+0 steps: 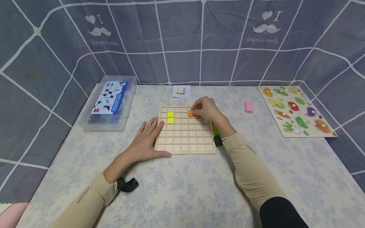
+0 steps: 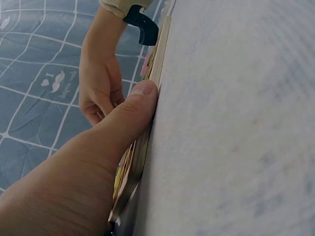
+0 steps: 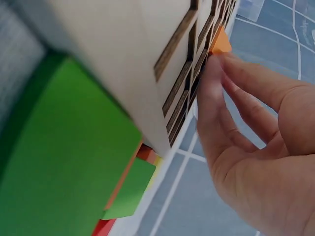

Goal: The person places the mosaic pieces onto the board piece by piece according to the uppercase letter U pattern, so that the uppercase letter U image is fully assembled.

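A wooden grid board (image 1: 185,139) lies on the table in the middle of the head view. Two yellow square tiles (image 1: 170,120) sit one behind the other in its cells at upper left. My left hand (image 1: 146,141) rests spread along the board's left side, thumb at the front left corner; in the left wrist view the thumb (image 2: 135,105) lies against the board's edge. Over the far rows, my right hand (image 1: 207,109) pinches an orange tile (image 1: 190,113). The right wrist view shows that orange tile (image 3: 220,42) tilted at the fingertips, touching the grid; its underside is hidden.
Green and orange pieces (image 1: 215,129) lie along the board's right side, partly behind my wrist. A pattern card (image 1: 181,91) lies beyond the board. A clear plastic box (image 1: 121,123) stands left, a pink block (image 1: 249,107) and a vegetable puzzle board (image 1: 285,107) right.
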